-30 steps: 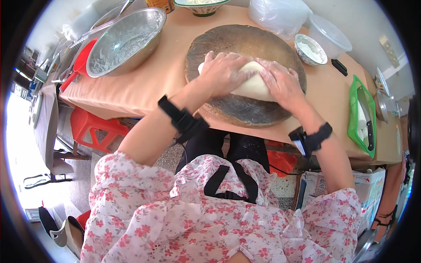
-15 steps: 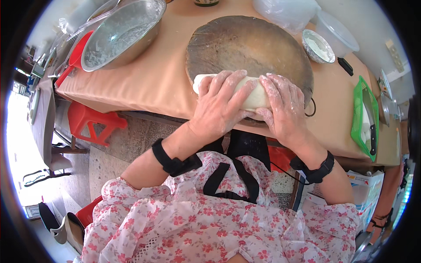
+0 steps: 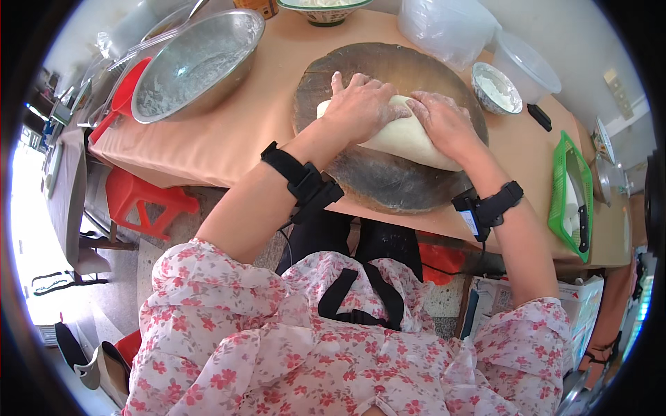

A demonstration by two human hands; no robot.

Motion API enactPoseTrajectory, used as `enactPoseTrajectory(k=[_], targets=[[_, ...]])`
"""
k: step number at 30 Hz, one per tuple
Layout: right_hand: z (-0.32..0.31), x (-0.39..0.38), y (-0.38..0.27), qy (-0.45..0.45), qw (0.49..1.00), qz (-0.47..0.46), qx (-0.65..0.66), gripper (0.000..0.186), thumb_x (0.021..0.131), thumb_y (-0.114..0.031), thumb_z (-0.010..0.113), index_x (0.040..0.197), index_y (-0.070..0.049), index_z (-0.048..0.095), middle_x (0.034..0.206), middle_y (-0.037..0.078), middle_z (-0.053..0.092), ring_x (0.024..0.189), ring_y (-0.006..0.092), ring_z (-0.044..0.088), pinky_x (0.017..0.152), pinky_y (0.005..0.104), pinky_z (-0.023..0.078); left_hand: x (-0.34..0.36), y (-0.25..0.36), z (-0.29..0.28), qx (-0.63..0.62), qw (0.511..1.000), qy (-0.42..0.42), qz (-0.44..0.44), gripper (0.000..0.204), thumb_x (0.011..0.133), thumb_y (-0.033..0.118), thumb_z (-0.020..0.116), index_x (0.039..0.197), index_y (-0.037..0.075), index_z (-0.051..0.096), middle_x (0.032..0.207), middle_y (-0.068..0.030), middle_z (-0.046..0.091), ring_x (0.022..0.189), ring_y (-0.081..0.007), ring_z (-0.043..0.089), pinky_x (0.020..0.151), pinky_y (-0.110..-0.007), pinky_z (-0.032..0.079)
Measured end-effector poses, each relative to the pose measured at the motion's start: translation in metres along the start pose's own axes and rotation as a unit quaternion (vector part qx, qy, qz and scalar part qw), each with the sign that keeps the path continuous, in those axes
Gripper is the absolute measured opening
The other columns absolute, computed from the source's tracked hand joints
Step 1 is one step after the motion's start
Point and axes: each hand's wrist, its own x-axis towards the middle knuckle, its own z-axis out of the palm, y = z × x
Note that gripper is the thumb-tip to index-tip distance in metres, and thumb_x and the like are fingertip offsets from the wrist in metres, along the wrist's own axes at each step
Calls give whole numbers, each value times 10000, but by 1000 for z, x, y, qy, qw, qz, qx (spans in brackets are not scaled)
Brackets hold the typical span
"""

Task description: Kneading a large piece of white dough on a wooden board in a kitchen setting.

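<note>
A thick log of white dough lies slantwise on a round wooden board. My left hand is closed over the dough's left part, with its thumb resting on top and one finger raised. Beside it, my right hand grips the far side of the dough, its fingers curled over. Flour whitens the fingers of both hands. The hands hide some of the dough's far edge.
Left of the board are a floury metal basin and a red scoop. To the right stand a bowl of flour, clear plastic tubs and a green basket holding a knife. A patterned bowl sits at the back.
Both hands have moved with the dough from the board's near edge farther back toward its middle. The dough now lies more slanted, and the near part of the board shows.
</note>
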Motion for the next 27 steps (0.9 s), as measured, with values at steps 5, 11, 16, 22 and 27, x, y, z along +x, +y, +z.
enactPoseTrajectory(k=[5, 11, 16, 22, 27], targets=[[-3, -15, -10, -11, 999, 23, -30, 493, 1018, -426, 396, 1279, -58, 595, 1258, 163, 611, 1219, 337, 533, 992, 566, 373, -16, 3, 6, -19, 999, 30, -3, 496, 972, 486, 487, 1336, 153, 536, 1322, -106, 559, 1289, -318, 450, 1111, -602, 230], [3, -58, -14, 93, 993, -75, 7, 400, 990, -335, 496, 1256, -47, 575, 1235, 156, 606, 1203, 333, 537, 981, 611, 344, -55, 5, -3, -114, 988, 74, 72, 457, 929, 420, 583, 1299, 153, 559, 1270, -113, 572, 1224, -321, 486, 1058, -486, 307], [-2, -91, -28, 152, 976, -146, 45, 384, 900, -176, 617, 1266, -70, 563, 1304, 113, 570, 1204, 311, 531, 1009, 526, 351, -88, 21, -2, -108, 973, 184, 87, 502, 831, 304, 715, 1291, 156, 581, 1196, -100, 565, 1154, -296, 509, 1010, -459, 335], [10, -122, -31, 214, 954, -209, -7, 490, 835, -107, 649, 1317, -119, 559, 1371, 86, 531, 1262, 312, 489, 1057, 496, 337, -123, 32, 22, -19, 955, 275, 108, 646, 699, 241, 769, 1311, 186, 569, 1314, -106, 517, 1200, -304, 492, 993, -468, 317], [20, -138, -25, 170, 962, -210, -27, 522, 866, -221, 637, 1365, -119, 525, 1452, 115, 454, 1319, 363, 425, 1083, 538, 300, -134, 31, 29, 10, 965, 233, 115, 745, 700, 386, 754, 1369, 162, 517, 1465, -110, 426, 1302, -319, 440, 1048, -494, 259]])
